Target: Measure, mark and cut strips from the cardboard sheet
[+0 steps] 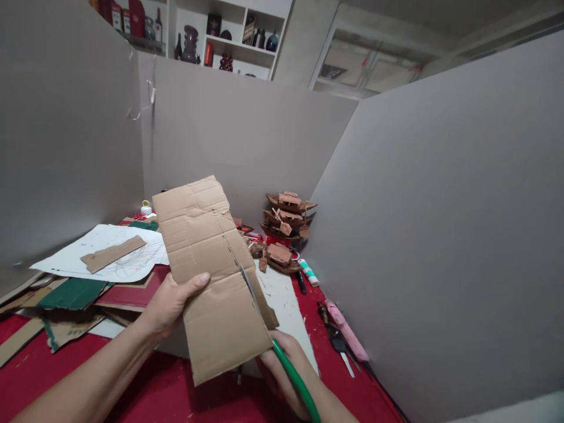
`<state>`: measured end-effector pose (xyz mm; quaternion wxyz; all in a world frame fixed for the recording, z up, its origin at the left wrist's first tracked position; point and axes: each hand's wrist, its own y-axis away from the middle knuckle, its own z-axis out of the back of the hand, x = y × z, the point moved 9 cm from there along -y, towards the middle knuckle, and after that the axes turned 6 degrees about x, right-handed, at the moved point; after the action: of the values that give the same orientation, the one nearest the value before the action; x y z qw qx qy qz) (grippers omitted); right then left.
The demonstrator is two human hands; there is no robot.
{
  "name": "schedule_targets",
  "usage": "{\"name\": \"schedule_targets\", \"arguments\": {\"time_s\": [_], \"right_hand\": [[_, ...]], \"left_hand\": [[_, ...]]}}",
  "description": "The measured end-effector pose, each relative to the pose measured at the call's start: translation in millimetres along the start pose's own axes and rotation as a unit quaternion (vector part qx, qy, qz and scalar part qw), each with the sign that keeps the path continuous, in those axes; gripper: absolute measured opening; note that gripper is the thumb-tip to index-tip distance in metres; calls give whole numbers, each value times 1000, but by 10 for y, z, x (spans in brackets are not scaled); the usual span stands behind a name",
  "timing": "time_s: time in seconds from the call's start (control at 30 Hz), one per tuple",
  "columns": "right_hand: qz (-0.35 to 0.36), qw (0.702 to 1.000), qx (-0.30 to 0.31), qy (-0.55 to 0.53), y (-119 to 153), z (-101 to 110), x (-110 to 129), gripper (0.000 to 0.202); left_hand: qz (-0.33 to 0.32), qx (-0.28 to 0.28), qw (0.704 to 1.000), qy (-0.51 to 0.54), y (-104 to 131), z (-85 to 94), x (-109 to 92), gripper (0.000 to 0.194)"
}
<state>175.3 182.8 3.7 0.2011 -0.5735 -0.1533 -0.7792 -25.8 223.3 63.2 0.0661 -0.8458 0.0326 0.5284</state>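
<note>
A creased brown cardboard sheet (211, 294) is held up above the table, with a dashed dark line drawn down its right part. My left hand (174, 296) grips its left edge, thumb on the front face and fingers hidden behind. At the lower right, my right hand (284, 364) is closed on green-handled scissors (293, 376). A blade lies along the line, and a narrow strip of the cardboard hangs bent back to its right.
White paper (99, 249) and cardboard scraps (73, 294) lie on the red table (163, 388) at left. Small wooden boats (288, 217) are stacked at the back. A pink item (346, 329) lies by the right grey partition (440, 235).
</note>
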Motion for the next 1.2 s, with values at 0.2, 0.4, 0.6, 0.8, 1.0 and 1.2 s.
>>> {"name": "schedule_targets", "arguments": {"time_s": [0.2,0.4,0.6,0.8,1.0,1.2], "right_hand": [[19,999,16,49,-13,18,50,53],[-9,1000,8,7,22,-38,-16,65],[-30,999,-4,-38,40,-5,-53,65],[-21,987,82,-134,44,-147,3,67],[-22,982,113,-148,118,-62,74,63],[-1,993,92,-73,102,64,295,60]], "left_hand": [[9,14,1000,-12,18,-19,58,52],[4,9,1000,-4,14,-36,54,61],[26,11,1000,10,-2,-48,50,73],[39,20,999,-3,-44,8,60,67],[-32,-16,998,-47,-86,122,-132,72],[20,5,999,-48,-65,115,-43,75]]}}
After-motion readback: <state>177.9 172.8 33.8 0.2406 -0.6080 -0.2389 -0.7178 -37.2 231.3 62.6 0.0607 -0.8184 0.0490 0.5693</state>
